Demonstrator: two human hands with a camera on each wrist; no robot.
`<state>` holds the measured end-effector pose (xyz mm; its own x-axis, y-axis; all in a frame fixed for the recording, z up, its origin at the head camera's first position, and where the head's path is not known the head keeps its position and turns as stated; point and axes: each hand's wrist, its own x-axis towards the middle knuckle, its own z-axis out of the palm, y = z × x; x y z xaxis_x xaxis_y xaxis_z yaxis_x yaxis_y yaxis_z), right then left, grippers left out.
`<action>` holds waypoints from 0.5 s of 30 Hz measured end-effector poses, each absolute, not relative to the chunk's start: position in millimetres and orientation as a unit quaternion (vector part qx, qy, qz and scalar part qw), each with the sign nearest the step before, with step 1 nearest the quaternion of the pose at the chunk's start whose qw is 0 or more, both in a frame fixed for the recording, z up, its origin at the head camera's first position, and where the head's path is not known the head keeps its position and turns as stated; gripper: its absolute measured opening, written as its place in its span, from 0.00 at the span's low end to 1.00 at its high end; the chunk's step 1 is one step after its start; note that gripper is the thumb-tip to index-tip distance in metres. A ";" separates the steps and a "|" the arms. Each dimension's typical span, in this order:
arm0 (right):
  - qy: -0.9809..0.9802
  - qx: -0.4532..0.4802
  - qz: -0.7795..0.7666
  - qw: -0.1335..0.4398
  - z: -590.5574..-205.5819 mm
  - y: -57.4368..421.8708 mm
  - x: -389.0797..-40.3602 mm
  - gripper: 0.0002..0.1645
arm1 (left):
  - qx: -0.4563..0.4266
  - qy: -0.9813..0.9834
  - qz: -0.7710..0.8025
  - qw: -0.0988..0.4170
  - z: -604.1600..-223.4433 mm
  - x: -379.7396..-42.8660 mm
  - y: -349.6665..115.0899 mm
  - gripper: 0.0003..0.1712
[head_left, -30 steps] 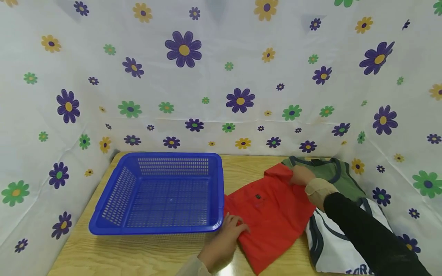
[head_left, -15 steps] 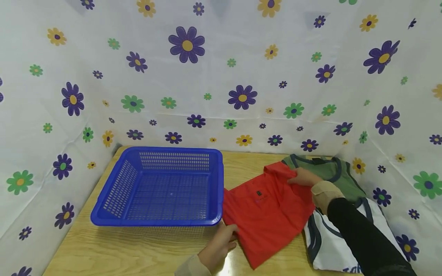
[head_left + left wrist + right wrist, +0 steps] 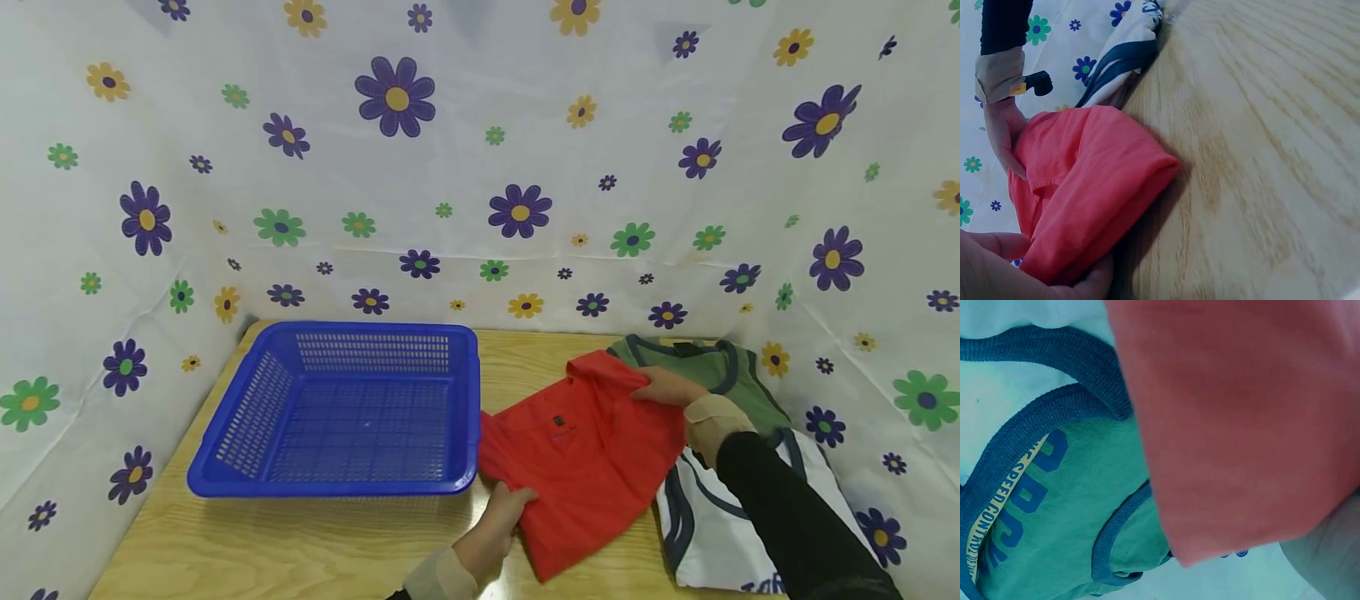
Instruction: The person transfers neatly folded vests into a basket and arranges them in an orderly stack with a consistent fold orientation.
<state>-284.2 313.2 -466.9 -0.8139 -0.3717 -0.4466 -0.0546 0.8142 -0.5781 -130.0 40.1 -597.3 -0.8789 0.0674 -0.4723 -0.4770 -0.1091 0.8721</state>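
Beside basket point(image 3: 330, 490), red garment point(image 3: 588, 467) aslant

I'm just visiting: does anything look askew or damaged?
Nothing looks damaged. The folded red cloth garment slants beside the rectangular blue plastic basket, but the left hand and right hand grip it, which seems normal.

Walled in with white, flower-printed cloth point(image 3: 457, 167).
Hung past the far and left edges of a wood-grain worktop point(image 3: 300, 546); lit softly, apparently from above.
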 end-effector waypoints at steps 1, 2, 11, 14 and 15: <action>0.910 -0.113 -0.281 0.284 -466.7 311.9 -283.8 0.26 | -0.168 0.647 0.719 0.188 -579.4 -125.6 40.5 0.27; 0.910 -0.108 -0.280 0.287 -466.7 310.7 -283.7 0.27 | -0.170 0.646 0.720 0.190 -568.6 -123.5 40.5 0.28; 0.916 -0.075 -0.243 0.310 -469.2 306.1 -287.8 0.27 | -0.185 0.633 0.730 0.179 -537.4 -117.3 39.8 0.28; 0.922 -0.093 -0.234 0.293 -470.7 306.7 -290.5 0.21 | -0.181 0.636 0.730 0.171 -538.9 -116.1 39.7 0.26; 0.924 -0.094 -0.233 0.288 -471.0 307.0 -291.2 0.19 | -0.180 0.638 0.730 0.170 -540.0 -116.8 40.3 0.25</action>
